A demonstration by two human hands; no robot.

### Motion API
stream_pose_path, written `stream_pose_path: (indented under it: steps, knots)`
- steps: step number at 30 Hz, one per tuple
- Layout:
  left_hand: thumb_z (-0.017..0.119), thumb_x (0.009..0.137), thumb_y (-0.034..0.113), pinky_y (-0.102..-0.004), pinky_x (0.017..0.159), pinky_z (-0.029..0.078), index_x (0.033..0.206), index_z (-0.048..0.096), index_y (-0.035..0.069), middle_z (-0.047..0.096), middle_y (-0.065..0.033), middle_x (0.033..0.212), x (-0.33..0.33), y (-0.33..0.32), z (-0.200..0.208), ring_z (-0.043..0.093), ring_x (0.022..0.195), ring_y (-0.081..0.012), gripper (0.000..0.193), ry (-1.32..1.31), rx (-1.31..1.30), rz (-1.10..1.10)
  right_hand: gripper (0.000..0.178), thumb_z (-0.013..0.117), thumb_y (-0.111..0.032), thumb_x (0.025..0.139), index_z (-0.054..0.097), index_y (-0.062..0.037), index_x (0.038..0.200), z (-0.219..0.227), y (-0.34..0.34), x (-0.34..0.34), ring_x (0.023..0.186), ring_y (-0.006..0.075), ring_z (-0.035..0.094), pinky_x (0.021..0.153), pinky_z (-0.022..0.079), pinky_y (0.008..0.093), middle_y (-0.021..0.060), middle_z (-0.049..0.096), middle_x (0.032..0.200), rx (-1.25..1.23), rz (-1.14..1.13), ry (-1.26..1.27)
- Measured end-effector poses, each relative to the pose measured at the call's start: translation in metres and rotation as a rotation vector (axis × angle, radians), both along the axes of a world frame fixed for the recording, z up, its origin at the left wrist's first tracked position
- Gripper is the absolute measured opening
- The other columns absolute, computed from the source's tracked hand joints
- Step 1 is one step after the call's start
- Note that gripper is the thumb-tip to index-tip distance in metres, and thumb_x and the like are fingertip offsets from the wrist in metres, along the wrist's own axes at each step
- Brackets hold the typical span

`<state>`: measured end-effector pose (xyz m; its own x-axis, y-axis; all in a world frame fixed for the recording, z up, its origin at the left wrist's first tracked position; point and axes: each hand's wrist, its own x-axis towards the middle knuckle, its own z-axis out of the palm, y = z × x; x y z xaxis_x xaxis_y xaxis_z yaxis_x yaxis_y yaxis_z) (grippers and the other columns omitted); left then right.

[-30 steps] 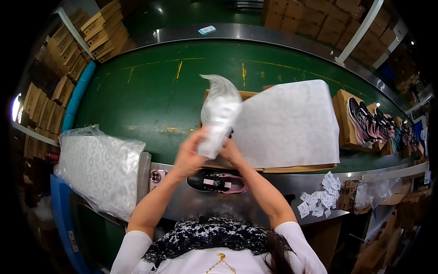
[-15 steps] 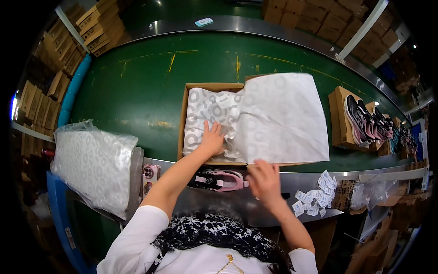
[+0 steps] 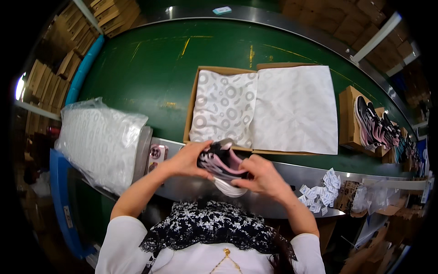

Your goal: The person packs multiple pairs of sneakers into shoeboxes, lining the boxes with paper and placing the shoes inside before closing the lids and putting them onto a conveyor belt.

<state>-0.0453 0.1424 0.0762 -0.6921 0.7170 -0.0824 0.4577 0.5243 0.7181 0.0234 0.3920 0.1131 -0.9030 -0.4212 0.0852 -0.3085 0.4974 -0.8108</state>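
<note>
Between my two hands I hold a black and pink sneaker (image 3: 223, 165) with a white sole, tilted on its side above the metal ledge. My left hand (image 3: 190, 160) grips its toe end, thumb against the sole side. At the heel end, my right hand (image 3: 262, 177) is closed on the collar. Just beyond the sneaker lies an open cardboard box (image 3: 191, 107), lined with patterned white tissue paper (image 3: 226, 107). A further part of the sheet (image 3: 296, 109) spreads over the open lid on the right.
A stack of tissue paper in clear plastic (image 3: 102, 144) lies at left, with a pink phone (image 3: 157, 154) beside it. Small white packets (image 3: 326, 189) are heaped on the metal ledge (image 3: 283, 170). Boxes with sneakers (image 3: 365, 121) line the green belt (image 3: 150, 86) at right.
My left hand has left the tissue paper, which now lies flatter in the box. Both hands have taken hold of the sneaker and lifted it off the ledge. The view has shifted slightly.
</note>
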Motion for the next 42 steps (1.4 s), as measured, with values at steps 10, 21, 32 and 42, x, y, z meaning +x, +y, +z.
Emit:
stream_pose_path:
  steps: [10, 21, 32, 42]
  knots:
    - [0.085, 0.049, 0.022, -0.0251, 0.078, 0.045, 0.105, 0.055, -0.003, 0.062, -0.0073, 0.097, 0.002, 0.009, 0.067, 0.055, 0.087, -0.0093, 0.069, -0.552, 0.325, -0.164, 0.016, 0.064, -0.005, 0.077, 0.057, 0.0012, 0.091, 0.032, 0.002, -0.036, 0.064, 0.0065, 0.053, 0.057, 0.044, 0.019, 0.0024, 0.057, 0.078, -0.703, -0.046, -0.413]
    - [0.083, 0.052, 0.024, -0.028, 0.074, 0.044, 0.101, 0.056, -0.002, 0.06, -0.0062, 0.086, -0.009, 0.032, 0.034, 0.054, 0.079, -0.0142, 0.061, -0.43, 0.396, -0.013, 0.019, 0.054, -0.013, 0.085, 0.062, 0.003, 0.082, -0.017, -0.001, -0.043, 0.064, 0.0053, 0.051, 0.057, 0.042, 0.0193, 0.0005, 0.059, 0.073, -0.942, -0.343, -0.461]
    - [0.059, 0.076, 0.05, -0.0423, 0.08, 0.044, 0.115, 0.041, -0.013, 0.052, -0.0202, 0.11, -0.12, 0.112, -0.13, 0.051, 0.101, -0.0283, 0.077, -0.842, 0.287, 1.048, 0.027, 0.058, -0.016, 0.083, 0.054, 0.0026, 0.104, -0.111, 0.013, 0.015, 0.083, 0.0139, 0.056, 0.067, 0.046, 0.0253, 0.0087, 0.059, 0.094, -0.833, -0.584, -0.855]
    - [0.037, 0.088, 0.052, -0.034, 0.08, 0.043, 0.115, 0.048, -0.002, 0.056, -0.0145, 0.105, -0.08, 0.015, -0.06, 0.054, 0.097, -0.0213, 0.061, -0.406, 0.723, 0.931, 0.059, 0.061, -0.002, 0.068, 0.041, -0.0021, 0.123, -0.084, -0.01, -0.041, 0.118, 0.0309, 0.036, 0.088, 0.034, 0.0457, 0.0199, 0.036, 0.129, 0.058, -0.717, 0.34]
